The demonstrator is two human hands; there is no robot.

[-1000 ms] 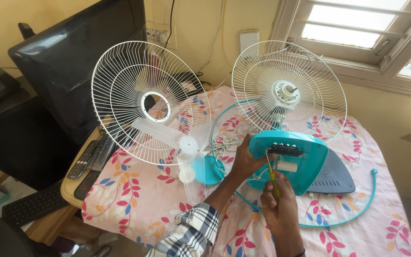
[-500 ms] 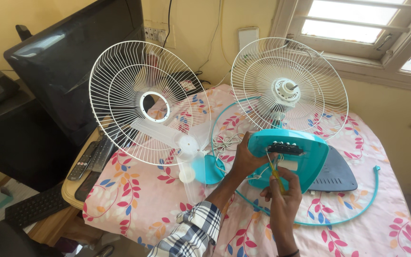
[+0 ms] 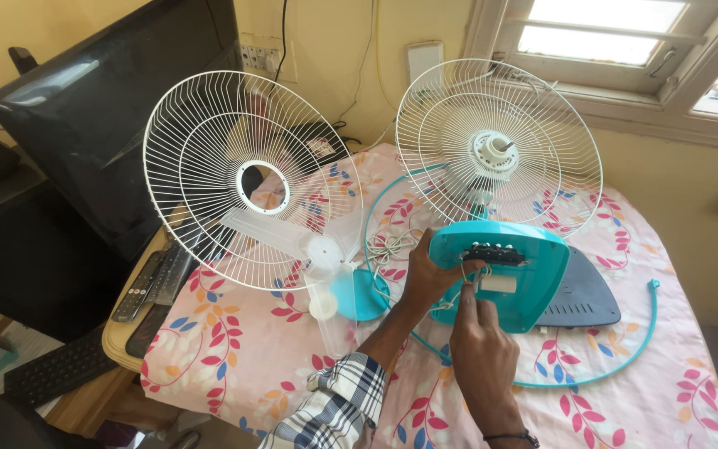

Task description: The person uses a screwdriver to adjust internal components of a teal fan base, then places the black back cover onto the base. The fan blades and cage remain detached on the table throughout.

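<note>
A teal fan base housing (image 3: 533, 287) lies tipped up on the floral cloth, its inside with wires and a white part facing me. My left hand (image 3: 427, 277) grips its left edge. My right hand (image 3: 475, 341) pinches thin wires at the white part inside the housing. Behind it stands the rear fan guard with the white motor hub (image 3: 496, 152). A loose front guard (image 3: 238, 179) leans at the left over a clear fan blade (image 3: 309, 249).
A dark grey base plate (image 3: 583, 299) lies under the housing, and a teal rim ring (image 3: 625, 357) curls around it. Remote controls (image 3: 147, 287) and a keyboard (image 3: 56, 366) lie at the left. A dark monitor (image 3: 101, 108) stands behind.
The view shifted slightly. My right hand has stayed at the wires inside the housing, moving only a little; my left hand keeps its hold.
</note>
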